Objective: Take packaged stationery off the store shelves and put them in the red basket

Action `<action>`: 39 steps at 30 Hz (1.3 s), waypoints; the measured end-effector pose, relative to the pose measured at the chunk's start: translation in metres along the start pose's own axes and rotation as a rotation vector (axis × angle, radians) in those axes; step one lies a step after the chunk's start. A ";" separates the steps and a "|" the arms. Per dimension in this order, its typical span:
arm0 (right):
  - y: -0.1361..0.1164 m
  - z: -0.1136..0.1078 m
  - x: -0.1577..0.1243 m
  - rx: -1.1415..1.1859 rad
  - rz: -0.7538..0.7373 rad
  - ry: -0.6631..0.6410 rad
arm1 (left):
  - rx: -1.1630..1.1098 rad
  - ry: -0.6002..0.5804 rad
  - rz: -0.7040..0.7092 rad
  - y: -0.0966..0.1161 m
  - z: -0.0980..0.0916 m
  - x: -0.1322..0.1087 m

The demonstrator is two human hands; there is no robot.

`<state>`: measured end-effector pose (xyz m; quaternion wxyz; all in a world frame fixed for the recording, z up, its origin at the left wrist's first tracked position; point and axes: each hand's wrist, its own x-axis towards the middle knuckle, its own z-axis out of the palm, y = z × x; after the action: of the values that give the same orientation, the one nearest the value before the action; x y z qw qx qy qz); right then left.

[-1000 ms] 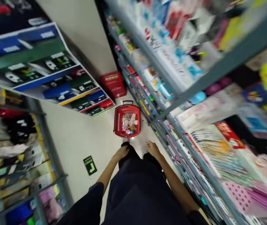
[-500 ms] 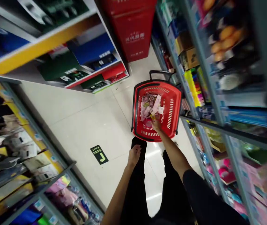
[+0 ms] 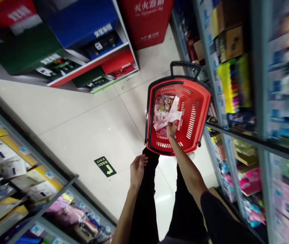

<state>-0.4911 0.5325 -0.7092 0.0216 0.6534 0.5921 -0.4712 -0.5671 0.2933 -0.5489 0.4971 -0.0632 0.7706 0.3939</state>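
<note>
My right hand (image 3: 171, 129) is down inside a red shopping basket (image 3: 197, 101) with a black rim. Its fingers are closed at the lower end of a pink-and-white package (image 3: 161, 123), and the exact grip is hard to make out. Clear packaging with small printed figures (image 3: 166, 101) lies against that package. A round pink item partly shows under the right hand. My left hand (image 3: 137, 169) hangs over my left leg, outside the basket, its fingers loosely bent and apart, holding nothing. The basket's black handle (image 3: 185, 63) sticks out on the far side.
Shelves of boxed toy vehicles (image 3: 104, 40) stand at upper left, beside a red cabinet (image 3: 149, 25). A grey shelf rack (image 3: 262, 101) runs close along the basket's right side. Another rack (image 3: 65, 186) stands at lower left. An exit sign (image 3: 105, 166) is on the tiled floor.
The view has moved closer to the basket. My right hand has shifted onto the pink-and-white package, and the yellow item at its fingers no longer shows. My left hand's fingers have loosened.
</note>
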 end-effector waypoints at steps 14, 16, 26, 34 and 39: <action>-0.144 -0.345 -0.449 0.743 -0.425 0.124 | 0.145 -0.706 0.679 0.256 0.048 -0.300; -0.135 -0.387 -0.498 0.802 -0.492 0.218 | 0.192 -0.801 0.755 0.267 0.065 -0.358; 0.047 -0.556 -0.740 1.012 -0.631 0.741 | 0.403 -1.263 1.048 0.186 0.194 -0.669; 0.151 -0.602 -0.834 1.060 -0.661 0.842 | 0.377 -1.313 1.097 0.114 0.254 -0.790; 0.170 -0.628 -0.835 1.048 -0.657 0.970 | 0.415 -1.406 1.108 0.126 0.289 -0.811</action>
<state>0.1355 0.2207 0.0851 -0.6907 0.5025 0.3989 -0.3334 -0.0175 0.3344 0.1252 0.5927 0.6599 0.2661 0.3774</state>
